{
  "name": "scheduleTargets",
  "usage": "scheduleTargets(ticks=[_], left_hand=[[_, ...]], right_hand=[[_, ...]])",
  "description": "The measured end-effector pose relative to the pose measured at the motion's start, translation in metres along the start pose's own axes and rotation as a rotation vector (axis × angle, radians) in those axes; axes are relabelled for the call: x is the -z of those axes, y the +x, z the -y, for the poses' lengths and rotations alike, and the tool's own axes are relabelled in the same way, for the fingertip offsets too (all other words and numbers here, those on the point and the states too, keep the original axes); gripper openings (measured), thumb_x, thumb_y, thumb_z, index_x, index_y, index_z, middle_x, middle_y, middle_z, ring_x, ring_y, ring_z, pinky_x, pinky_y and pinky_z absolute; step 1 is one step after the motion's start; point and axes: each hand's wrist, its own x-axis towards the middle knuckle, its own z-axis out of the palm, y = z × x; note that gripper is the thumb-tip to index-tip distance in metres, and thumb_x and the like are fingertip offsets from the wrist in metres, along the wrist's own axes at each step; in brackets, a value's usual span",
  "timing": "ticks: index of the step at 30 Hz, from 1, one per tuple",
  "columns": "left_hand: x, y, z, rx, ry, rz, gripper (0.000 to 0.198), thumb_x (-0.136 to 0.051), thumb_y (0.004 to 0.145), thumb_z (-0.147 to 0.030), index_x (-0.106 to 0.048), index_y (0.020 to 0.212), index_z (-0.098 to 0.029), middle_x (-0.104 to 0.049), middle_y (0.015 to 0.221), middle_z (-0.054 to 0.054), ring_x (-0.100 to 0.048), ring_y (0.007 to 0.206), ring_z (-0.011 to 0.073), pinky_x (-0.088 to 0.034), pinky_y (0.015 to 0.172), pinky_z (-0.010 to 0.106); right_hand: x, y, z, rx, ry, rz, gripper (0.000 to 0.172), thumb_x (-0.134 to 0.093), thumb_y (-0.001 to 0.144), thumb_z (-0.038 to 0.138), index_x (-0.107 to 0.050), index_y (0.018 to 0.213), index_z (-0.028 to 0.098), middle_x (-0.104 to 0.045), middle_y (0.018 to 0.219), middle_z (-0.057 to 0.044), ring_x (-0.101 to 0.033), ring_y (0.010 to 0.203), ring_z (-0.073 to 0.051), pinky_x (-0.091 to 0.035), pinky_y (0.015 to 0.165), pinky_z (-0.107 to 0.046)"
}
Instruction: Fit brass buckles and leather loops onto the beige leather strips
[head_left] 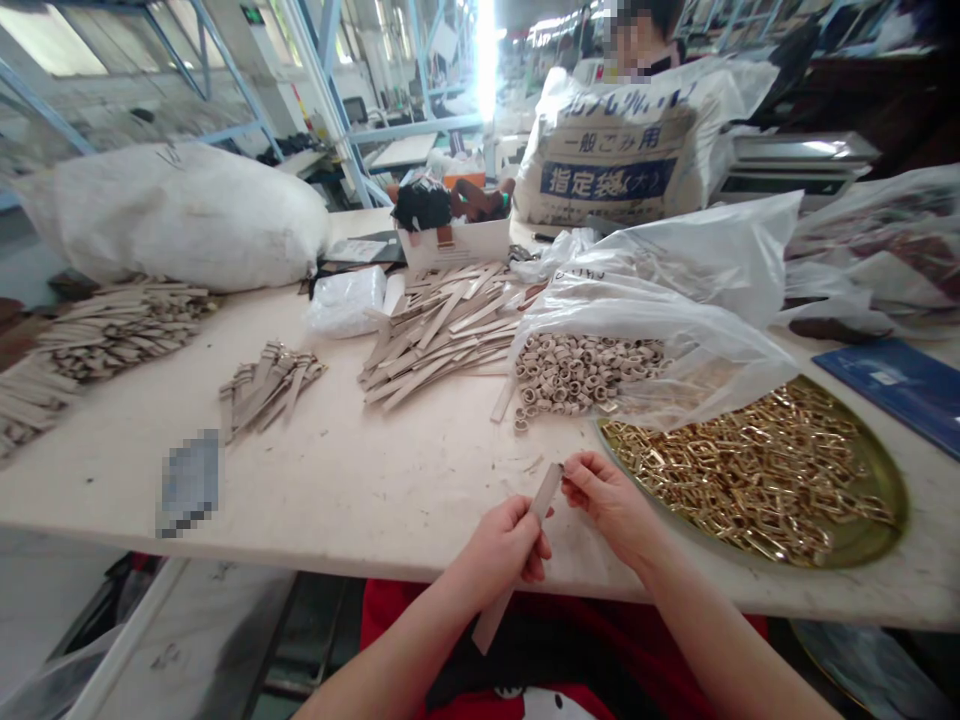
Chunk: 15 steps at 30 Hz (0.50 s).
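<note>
A flat beige strip (546,492) slants over the table's front edge. My left hand (514,540) is closed around its middle, and its lower end hangs below the hand over my lap. At the strip's upper end my right hand (600,495) is pinched on something small and dark that I cannot make out. Behind the hands, small beige loops (577,372) spill from a clear plastic bag (675,350). To the right, a round tray (892,500) holds a heap of gold buckles (735,475).
Loose beige strips (442,330) lie behind the hands, a smaller bunch (270,385) further left, bundles (127,330) at the far left. Also around are a white box (457,245), large filled sacks (615,160), a blue folder (896,385) and a person (652,40) at the back.
</note>
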Motion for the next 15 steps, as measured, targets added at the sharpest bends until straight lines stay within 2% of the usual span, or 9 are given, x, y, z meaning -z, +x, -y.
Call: scheduleTargets(ticks=[3,7,11,15], left_hand=[[0.002,0.002,0.002,-0.054,0.137,-0.031,0.029,-0.033,0.083,-0.035,-0.051,0.09,-0.013,-0.048,0.055,-0.004,-0.043,0.04,0.0069,-0.034,0.042,0.018],[0.006,0.002,0.0,-0.102,0.372,-0.062,0.033,-0.031,0.084,-0.037,-0.055,0.083,-0.014,-0.047,0.051,-0.003,-0.042,0.041,0.0087,-0.031,0.044,0.02],[0.012,-0.003,-0.01,-0.174,0.563,-0.079,0.031,-0.034,0.084,-0.033,-0.059,0.076,-0.016,-0.05,0.052,-0.001,-0.045,0.05,0.0126,-0.03,0.051,0.022],[0.014,-0.005,-0.016,-0.265,0.593,-0.053,0.031,-0.038,0.084,-0.039,-0.06,0.08,-0.018,-0.061,0.075,0.004,-0.052,0.069,0.0174,-0.033,0.062,0.024]], right_hand=[[-0.002,-0.003,0.0,-0.006,0.056,0.012,0.028,-0.071,0.064,0.036,-0.059,0.085,0.022,-0.064,0.081,0.001,-0.057,0.071,-0.011,-0.043,0.065,-0.024],[-0.003,-0.011,0.0,0.008,0.095,0.078,0.033,-0.069,0.067,0.036,-0.061,0.097,0.025,-0.064,0.103,-0.003,-0.057,0.087,-0.015,-0.044,0.08,-0.03],[-0.004,-0.019,-0.003,0.027,-0.018,0.131,0.032,-0.07,0.065,0.037,-0.063,0.094,0.024,-0.066,0.099,-0.002,-0.058,0.088,-0.016,-0.042,0.084,-0.032],[-0.008,-0.026,-0.005,-0.041,-0.026,0.16,0.038,-0.068,0.067,0.04,-0.059,0.099,0.023,-0.067,0.091,-0.002,-0.059,0.086,-0.017,-0.042,0.083,-0.033]])
